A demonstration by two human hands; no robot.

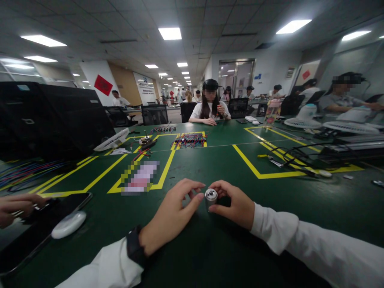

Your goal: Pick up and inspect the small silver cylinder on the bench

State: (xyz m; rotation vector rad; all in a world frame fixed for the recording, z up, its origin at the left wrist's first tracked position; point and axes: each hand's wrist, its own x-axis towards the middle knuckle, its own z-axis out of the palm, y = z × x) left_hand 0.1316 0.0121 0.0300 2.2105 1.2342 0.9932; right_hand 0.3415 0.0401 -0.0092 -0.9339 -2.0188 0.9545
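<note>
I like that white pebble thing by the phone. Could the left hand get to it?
Probably yes. The left hand pinches the metal cylinder, but only bare green table lies between it and the white oval thing.

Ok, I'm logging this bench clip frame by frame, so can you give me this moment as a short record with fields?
held item: small metal cylinder, upright
left hand: fingertips on the cylinder's side, black wristband
right hand: pinches it from the other side, white sleeve
surface: green table with yellow tape lines
nearby: white oval object, dark screen, another person's hand at left
</note>
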